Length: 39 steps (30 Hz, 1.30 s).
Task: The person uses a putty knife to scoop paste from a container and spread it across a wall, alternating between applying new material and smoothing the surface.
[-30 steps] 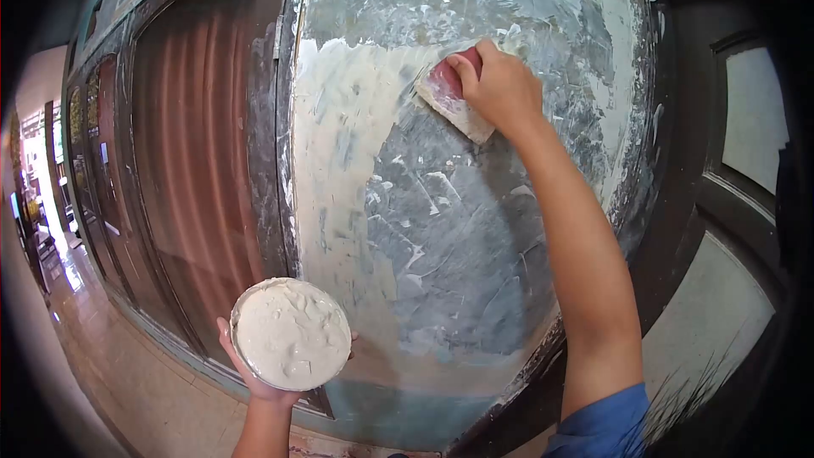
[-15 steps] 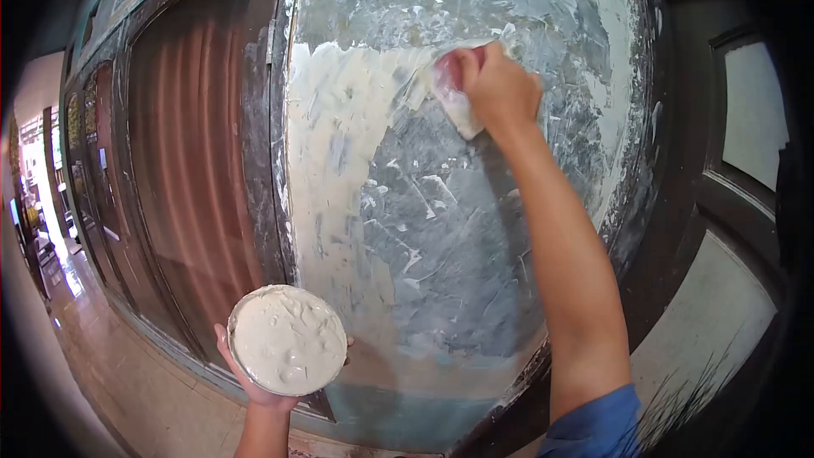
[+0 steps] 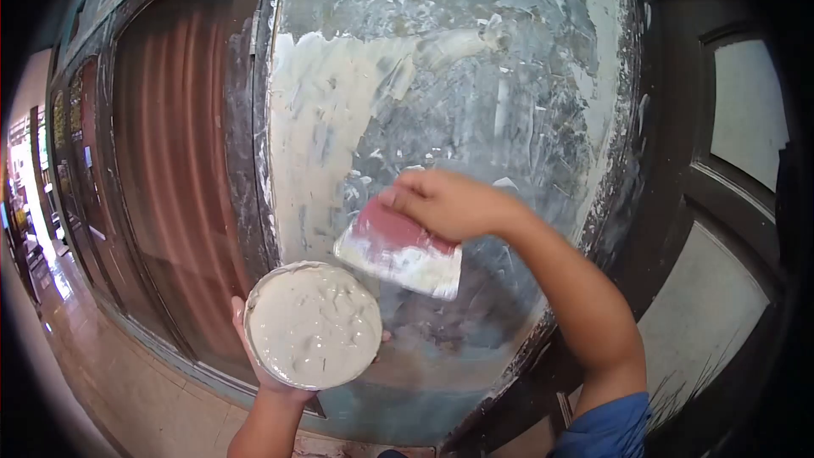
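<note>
My right hand (image 3: 449,203) grips the red top of a wide scraper (image 3: 403,246), whose lower edge is coated in white paste. The scraper is in front of the wall, just above and right of a round tub of putty (image 3: 314,326). My left hand (image 3: 275,377) holds that tub from below and the left side, its fingers partly hidden. Pale, creamy putty with lumps and dents fills the tub. Behind them, the grey wall panel (image 3: 475,127) carries a spread layer of cream putty (image 3: 314,119) on its left and upper parts.
A dark-framed window with a reddish curtain (image 3: 182,144) is on the left. On the right is a dark door frame with pale panels (image 3: 750,110). Tiled floor (image 3: 127,373) shows at the lower left.
My right hand and the scraper have come down from the upper wall to near the tub. The tub in my left hand appears higher, larger and further right.
</note>
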Each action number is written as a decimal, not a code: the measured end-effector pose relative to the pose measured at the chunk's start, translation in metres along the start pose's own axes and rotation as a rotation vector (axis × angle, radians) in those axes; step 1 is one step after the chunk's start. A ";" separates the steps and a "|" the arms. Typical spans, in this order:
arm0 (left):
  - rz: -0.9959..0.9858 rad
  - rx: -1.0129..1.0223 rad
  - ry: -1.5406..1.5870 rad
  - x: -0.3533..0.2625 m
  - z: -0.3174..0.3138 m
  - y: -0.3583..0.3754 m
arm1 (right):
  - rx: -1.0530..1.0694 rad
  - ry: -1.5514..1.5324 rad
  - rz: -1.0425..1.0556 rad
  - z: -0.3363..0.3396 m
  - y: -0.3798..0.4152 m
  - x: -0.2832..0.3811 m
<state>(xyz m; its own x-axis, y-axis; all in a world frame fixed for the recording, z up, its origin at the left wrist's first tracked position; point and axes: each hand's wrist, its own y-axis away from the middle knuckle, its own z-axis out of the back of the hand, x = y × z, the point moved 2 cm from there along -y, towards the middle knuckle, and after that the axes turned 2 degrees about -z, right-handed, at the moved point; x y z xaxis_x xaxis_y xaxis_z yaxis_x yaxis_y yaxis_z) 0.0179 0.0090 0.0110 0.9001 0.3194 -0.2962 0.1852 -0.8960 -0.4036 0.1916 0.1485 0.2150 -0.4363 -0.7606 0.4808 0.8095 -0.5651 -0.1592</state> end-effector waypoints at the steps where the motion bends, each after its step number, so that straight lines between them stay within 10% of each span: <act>1: 0.094 0.083 0.093 0.003 -0.008 0.001 | 0.064 -0.027 -0.022 -0.010 0.000 -0.006; 12: 0.231 0.116 0.174 0.012 -0.005 0.002 | -0.183 0.325 -0.025 0.018 0.025 -0.045; 17: -0.009 -0.060 -0.055 0.012 -0.017 -0.004 | -0.489 0.743 0.467 0.014 0.061 -0.001; 39: -0.140 -0.038 -0.160 0.010 -0.012 -0.010 | -0.384 1.056 0.956 -0.058 0.093 0.005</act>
<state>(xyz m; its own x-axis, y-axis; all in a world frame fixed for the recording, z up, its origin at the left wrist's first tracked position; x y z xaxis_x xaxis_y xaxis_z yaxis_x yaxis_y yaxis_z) 0.0300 0.0174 0.0226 0.7911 0.4837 -0.3744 0.3212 -0.8494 -0.4187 0.2419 0.0737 0.1523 -0.0225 -0.6649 -0.7466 0.8702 0.3546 -0.3421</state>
